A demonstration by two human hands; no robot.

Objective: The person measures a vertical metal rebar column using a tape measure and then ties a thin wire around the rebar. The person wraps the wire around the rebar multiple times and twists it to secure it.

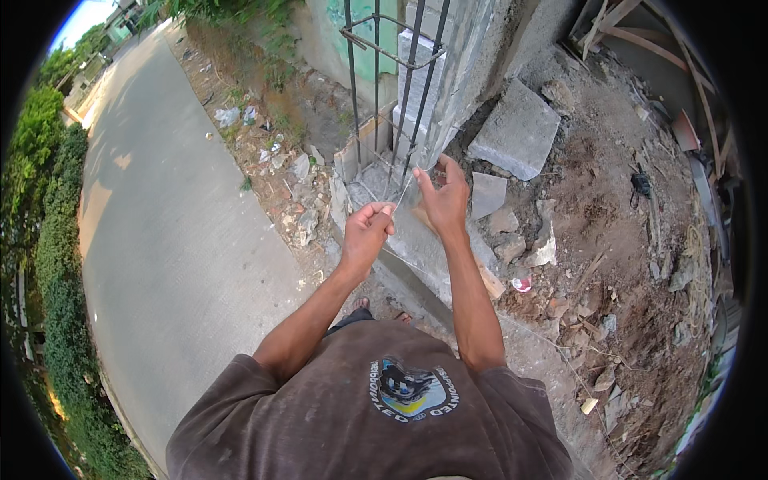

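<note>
A thin pale string runs taut between my two hands. My left hand pinches it between thumb and fingertips. Slightly higher and to the right, my right hand has its thumb and curled fingers on the string's other part, beside the rebar. Just beyond both hands stands an upright cage of dark steel rebar, tied with square stirrups. Its foot sits in a concrete base. How the string meets the bars is hard to make out.
A grey block wall rises right of the rebar. Concrete slabs and rubble lie on the dirt to the right. A paved road runs along the left, with litter at its edge. A small wood piece lies near my right forearm.
</note>
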